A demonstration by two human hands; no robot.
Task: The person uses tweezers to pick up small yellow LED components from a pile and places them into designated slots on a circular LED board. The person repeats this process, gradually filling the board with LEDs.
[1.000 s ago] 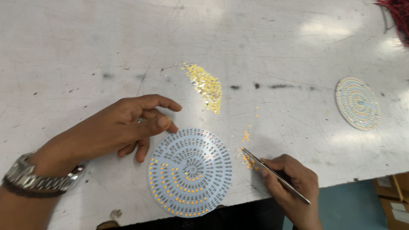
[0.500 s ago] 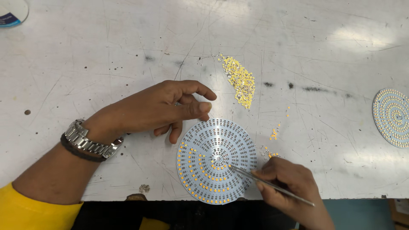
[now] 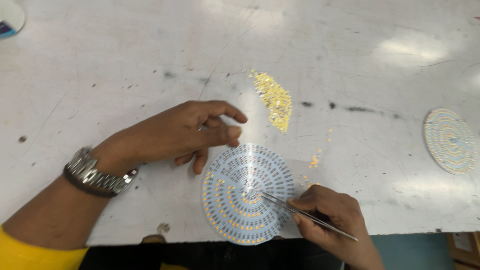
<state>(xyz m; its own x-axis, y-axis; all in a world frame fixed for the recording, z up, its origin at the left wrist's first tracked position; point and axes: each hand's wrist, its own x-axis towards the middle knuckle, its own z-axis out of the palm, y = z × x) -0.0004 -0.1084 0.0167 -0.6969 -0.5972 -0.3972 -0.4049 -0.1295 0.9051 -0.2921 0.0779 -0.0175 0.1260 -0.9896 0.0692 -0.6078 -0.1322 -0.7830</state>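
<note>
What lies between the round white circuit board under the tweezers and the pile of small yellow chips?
Head view: mostly bare white tabletop between board and pile.

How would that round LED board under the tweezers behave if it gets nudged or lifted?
The round LED board looks thin and flat, so probably stiff and light. It overhangs the table edge, so a push toward the person might tip it off. The left hand is by its rim, seemingly steadying it against sliding.

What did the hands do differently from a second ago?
The right hand moved its tweezers from the small chips beside the round board inward to the board's middle. The left hand stayed resting at the board's upper left edge. The yellow chip pile and second board look unchanged.
</note>
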